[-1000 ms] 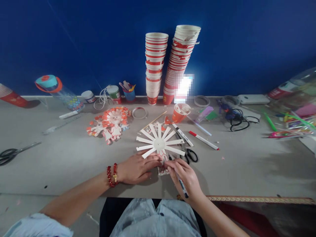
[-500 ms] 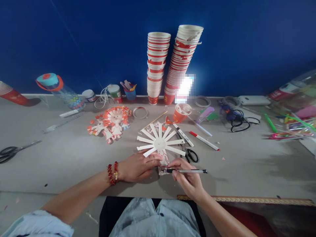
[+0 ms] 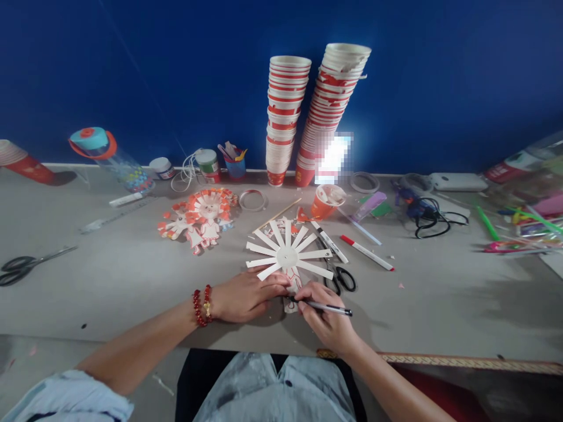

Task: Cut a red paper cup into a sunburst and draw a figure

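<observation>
A paper figure (image 3: 292,280) with a red-outlined dress lies on the table in front of me. Its head is a white disc (image 3: 287,257) with long strips fanned out around it. My left hand (image 3: 244,294) rests flat at the figure's left side, fingers stretched over its edge, partly under the strips. Between the fingers of my right hand (image 3: 328,319) is a pen (image 3: 328,307) with a clear barrel and black cap end. The pen's tip touches the lower part of the figure. Just right of the disc lie black-handled scissors (image 3: 345,279).
Finished-looking paper figures (image 3: 204,220) lie to the left. Behind are a paper cup (image 3: 328,201) with scraps and two tall cup stacks (image 3: 288,117). A red marker (image 3: 367,253) and a black marker (image 3: 329,241) lie to the right. Another pair of scissors (image 3: 35,264) is far left.
My right hand has shifted slightly left and the pen has turned, its back end now lower and nearer me. My left hand stays on the figure. The view has shifted slightly.
</observation>
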### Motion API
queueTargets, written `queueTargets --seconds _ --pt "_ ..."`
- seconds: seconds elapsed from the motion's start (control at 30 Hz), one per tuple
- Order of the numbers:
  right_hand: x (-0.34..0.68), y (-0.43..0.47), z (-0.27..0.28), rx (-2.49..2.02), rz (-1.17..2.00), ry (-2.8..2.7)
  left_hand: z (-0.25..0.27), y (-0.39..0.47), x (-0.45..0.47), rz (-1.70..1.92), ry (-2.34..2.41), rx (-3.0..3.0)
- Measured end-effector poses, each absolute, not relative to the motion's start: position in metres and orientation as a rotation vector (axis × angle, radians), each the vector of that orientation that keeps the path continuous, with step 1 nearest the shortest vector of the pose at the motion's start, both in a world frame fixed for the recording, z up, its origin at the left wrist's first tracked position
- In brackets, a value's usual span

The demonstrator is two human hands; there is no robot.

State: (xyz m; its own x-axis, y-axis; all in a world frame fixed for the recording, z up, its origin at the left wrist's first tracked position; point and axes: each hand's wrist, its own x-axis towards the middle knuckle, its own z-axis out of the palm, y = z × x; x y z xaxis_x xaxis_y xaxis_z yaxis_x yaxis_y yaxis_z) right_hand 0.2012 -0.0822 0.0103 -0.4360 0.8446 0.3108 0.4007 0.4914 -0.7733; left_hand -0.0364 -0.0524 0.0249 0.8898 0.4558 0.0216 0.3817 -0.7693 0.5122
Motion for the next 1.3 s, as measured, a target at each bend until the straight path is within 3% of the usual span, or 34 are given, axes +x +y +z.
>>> queueTargets --seconds 1.3 --pt "0.1981 -0.0827 0.0097 -0.955 0.753 -2.02 0.0275 -0.0525 -0.0359 0.178 0.607 2.517"
